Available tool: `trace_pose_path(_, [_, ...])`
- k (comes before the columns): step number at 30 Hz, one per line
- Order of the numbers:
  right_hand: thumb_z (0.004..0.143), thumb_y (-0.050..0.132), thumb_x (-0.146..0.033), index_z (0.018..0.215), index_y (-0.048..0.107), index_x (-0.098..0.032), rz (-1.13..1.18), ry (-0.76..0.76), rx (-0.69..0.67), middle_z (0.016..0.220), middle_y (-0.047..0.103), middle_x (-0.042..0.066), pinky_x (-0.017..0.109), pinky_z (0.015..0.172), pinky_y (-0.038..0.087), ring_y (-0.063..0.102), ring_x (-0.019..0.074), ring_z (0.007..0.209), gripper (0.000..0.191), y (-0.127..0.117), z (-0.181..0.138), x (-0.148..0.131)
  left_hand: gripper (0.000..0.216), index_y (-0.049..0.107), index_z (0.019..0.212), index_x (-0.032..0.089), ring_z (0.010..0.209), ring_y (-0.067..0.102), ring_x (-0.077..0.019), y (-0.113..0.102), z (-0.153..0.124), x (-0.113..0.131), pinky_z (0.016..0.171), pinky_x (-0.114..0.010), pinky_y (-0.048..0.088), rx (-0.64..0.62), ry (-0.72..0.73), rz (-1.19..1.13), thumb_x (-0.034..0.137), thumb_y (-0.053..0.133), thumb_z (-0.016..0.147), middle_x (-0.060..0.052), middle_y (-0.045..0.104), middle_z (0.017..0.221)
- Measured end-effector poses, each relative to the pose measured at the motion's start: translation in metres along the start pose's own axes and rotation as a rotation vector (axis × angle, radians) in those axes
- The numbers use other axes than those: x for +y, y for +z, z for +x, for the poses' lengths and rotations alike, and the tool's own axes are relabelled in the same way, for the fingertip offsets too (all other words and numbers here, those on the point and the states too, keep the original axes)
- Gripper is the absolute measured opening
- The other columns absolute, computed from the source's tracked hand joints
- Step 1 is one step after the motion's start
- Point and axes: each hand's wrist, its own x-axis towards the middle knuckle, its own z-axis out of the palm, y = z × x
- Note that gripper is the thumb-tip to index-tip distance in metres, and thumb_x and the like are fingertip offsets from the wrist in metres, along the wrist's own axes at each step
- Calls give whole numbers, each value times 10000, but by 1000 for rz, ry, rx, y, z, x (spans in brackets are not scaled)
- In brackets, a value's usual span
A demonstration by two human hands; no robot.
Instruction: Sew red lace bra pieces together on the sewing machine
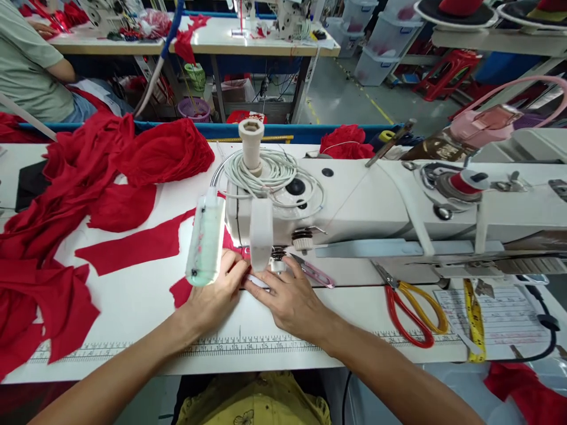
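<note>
Below the needle end of a white sewing machine [372, 203], my left hand [220, 292] is closed, its fingertips drawn together at a red fabric piece [233, 243]. Part of that cloth is hidden by my fingers and the machine head. My right hand [295, 301] lies beside it, fingers spread and stretched toward the presser area. A small white strip [260, 281] shows between the hands. Pink-handled thread snips [316, 274] lie just beyond my right fingers. A clear, pale-green machine guard [205, 242] hangs over part of my left hand.
Red cloth [93, 171] is heaped at left, beside a flat red strip [137, 245]. Scissors [411, 307], a yellow measuring tape [473, 321] and a written sheet [509, 321] lie right. A printed ruler [234, 347] edges the table. Another person [33, 71] sits at far left.
</note>
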Motion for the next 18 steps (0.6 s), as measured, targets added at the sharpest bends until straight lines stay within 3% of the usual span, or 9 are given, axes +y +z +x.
trace_pose_path(5, [894,495,-14,1262,633,-210,-22,-15,61,1242,683,72,482,1069,300,570,203,989,439,-1,-1,-3,222,666,982,159,848,549,-186,-6,0,1,763,-307,454,42,33,-136,37,498,904,-58,614,868])
trace_pose_path(12, [907,476,-10,1183,662,-184,6,-30,95,1156,705,58,451,1049,286,561,187,940,376,-1,-2,0,300,664,986,162,818,543,-184,-6,0,-2,721,-302,453,15,123,-91,-25,498,820,-55,639,856])
trace_pose_path(18, [891,476,-45,1023,722,-188,29,162,85,956,673,79,413,932,343,503,221,919,314,3,1,11,303,650,1133,152,829,578,-198,-7,-7,0,734,-334,470,35,166,-41,32,525,884,-74,678,898])
